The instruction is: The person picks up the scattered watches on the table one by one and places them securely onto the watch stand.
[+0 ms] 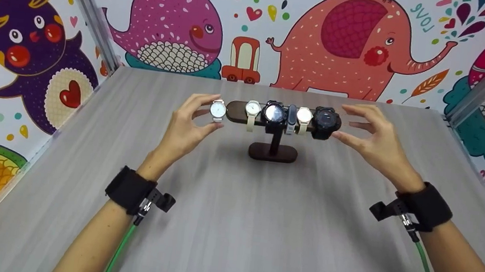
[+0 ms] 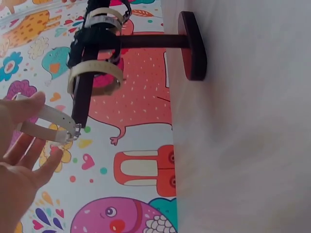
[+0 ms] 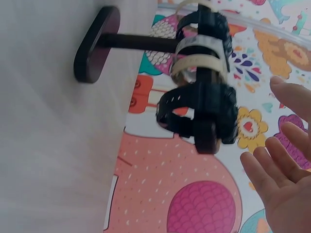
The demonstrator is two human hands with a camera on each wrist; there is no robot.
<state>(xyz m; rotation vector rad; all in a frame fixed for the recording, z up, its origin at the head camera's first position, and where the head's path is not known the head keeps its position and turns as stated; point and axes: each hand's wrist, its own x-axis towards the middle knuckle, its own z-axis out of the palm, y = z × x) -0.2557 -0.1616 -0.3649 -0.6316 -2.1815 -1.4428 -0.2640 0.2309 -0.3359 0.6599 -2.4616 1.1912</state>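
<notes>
My left hand [image 1: 185, 123] holds a white-banded wristwatch [image 1: 218, 110] between thumb and fingers, at the left end of a dark wooden watch stand [image 1: 237, 112]. The left wrist view shows the white band [image 2: 51, 116] as a closed loop close to the bar's tip. On the bar hang a cream watch [image 1: 252, 108], a black watch [image 1: 274, 112], a slim grey band [image 1: 291, 114], another cream watch [image 1: 304, 115] and a chunky black watch [image 1: 326, 119]. Beside that last one, my right hand [image 1: 375, 136] has its fingers spread and holds nothing; the right wrist view shows it apart from the stand.
The stand's oval base [image 1: 272, 153] rests on a grey wood-grain table [image 1: 233, 225]. Cartoon-printed panels [image 1: 342, 43] rise behind and on both sides, joined by metal posts [image 1: 89, 7]. A green cable [image 1: 120, 249] runs from each wrist strap.
</notes>
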